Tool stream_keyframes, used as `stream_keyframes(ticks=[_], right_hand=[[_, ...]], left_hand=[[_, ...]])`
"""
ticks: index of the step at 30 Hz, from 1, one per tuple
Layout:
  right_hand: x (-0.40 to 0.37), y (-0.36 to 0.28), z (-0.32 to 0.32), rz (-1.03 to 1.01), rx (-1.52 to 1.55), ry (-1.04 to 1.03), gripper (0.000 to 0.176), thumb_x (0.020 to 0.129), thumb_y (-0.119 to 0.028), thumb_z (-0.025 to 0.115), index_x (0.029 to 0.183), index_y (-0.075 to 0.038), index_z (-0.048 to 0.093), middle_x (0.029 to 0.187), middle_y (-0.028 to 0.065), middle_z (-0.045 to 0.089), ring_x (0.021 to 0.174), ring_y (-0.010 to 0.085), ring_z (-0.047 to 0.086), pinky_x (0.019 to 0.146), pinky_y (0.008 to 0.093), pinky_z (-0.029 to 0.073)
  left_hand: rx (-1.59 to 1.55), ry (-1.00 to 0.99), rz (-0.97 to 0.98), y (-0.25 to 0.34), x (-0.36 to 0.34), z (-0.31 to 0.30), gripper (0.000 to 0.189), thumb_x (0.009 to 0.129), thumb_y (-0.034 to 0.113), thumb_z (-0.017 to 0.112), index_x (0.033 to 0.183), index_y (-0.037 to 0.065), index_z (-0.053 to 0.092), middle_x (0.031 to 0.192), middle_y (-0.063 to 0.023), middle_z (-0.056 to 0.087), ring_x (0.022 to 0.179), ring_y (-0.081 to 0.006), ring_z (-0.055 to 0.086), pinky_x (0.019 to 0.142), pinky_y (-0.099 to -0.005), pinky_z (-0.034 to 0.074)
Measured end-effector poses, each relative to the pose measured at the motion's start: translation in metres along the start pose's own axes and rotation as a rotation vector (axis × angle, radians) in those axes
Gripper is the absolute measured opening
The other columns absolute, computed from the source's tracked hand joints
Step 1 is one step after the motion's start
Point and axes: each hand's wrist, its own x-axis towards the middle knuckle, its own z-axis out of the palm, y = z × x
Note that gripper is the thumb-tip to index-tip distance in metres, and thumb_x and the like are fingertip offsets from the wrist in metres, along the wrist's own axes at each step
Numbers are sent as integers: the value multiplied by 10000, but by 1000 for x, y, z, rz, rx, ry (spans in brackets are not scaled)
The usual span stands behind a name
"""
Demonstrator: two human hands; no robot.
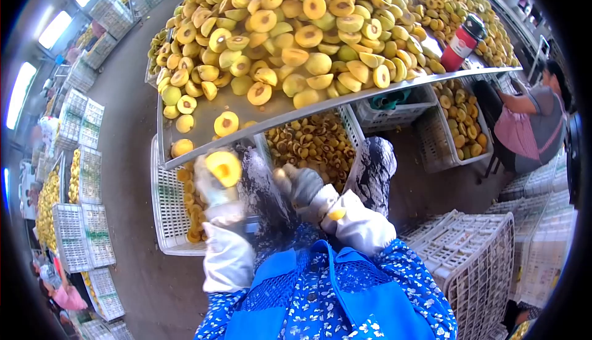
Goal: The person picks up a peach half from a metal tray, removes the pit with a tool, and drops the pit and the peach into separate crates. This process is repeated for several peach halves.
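Note:
A halved yellow fruit [224, 168] is in my gloved left hand [213, 182], which is smeared by motion above the left crate [163, 207]. My gloved right hand [302, 187] is closed between my knees, near the crate of dark fruit pieces [311, 142]; what it holds, if anything, is too small to name. A small yellow piece [337, 214] lies on my right cuff. Ahead, many halved fruits [296, 37] are heaped on the metal table [259, 121].
A red bottle [462, 42] stands on the table at the right. Below it is a crate of fruit [459, 118]. A seated person [533, 118] is at the far right. An upright white crate [472, 253] stands at my right, and stacked crates [83, 229] line the left.

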Motion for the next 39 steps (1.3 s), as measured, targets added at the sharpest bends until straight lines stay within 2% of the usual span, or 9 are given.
stream_keyframes(ticks=[3,9,13,16,19,27,29,34,39], right_hand=[[23,56,21,745,655,-104,494,884,-482,487,935,-12,632,646,175,612,556,322,578,559,420,450],[66,87,-1,193,-88,-470,482,889,-461,473,968,-18,646,827,100,671,759,227,644,657,324,489],[106,44,-89,178,-314,-934,336,891,-325,477,1002,-55,644,913,116,663,844,244,638,729,351,489],[134,54,-96,160,-526,-1117,299,879,-295,490,996,-70,647,918,122,660,838,249,637,728,355,491],[139,56,-97,133,-624,-1085,264,868,-266,502,991,-85,649,922,129,657,831,253,636,728,359,493],[79,104,-48,-93,-570,-626,228,861,-259,499,937,-97,640,912,163,646,813,305,625,725,407,487],[61,122,-25,-226,-380,-474,376,901,-382,435,856,-53,610,870,201,638,808,386,610,724,488,465],[10,24,-49,133,128,30,372,914,-405,446,924,-60,585,837,229,613,796,408,586,670,459,460],[3,-15,-59,10,184,175,344,923,-375,437,912,-53,558,776,244,602,728,417,581,603,474,446]], left_hand=[[671,490,348,52,50,-79,275,868,248,624,980,-1,601,850,-70,626,701,-138,594,656,-275,524],[2156,602,708,130,97,-91,299,839,319,599,1024,84,590,1051,-110,596,930,-247,591,806,-385,471],[2586,248,1024,128,95,-54,258,813,297,590,1017,140,599,1133,-96,561,1061,-269,524,897,-423,409],[2434,469,747,104,112,-111,274,822,313,569,1018,127,612,1135,-104,571,1075,-281,519,920,-400,409],[2130,119,1263,91,99,-51,305,818,314,576,1047,114,599,1120,-124,576,1082,-294,516,926,-397,408],[2288,-429,-227,5,144,28,640,752,541,551,1225,116,477,1157,-163,564,1091,-324,520,955,-401,380],[2152,-465,-48,-6,132,37,534,739,399,624,1177,130,481,1107,-129,602,1059,-325,552,916,-393,419],[1304,-350,261,-33,95,57,376,724,250,672,1048,109,545,963,-90,619,853,-222,620,784,-324,497],[174,-270,-374,-24,30,72,258,856,227,528,1020,27,530,918,-136,598,807,-219,610,665,-341,527]])
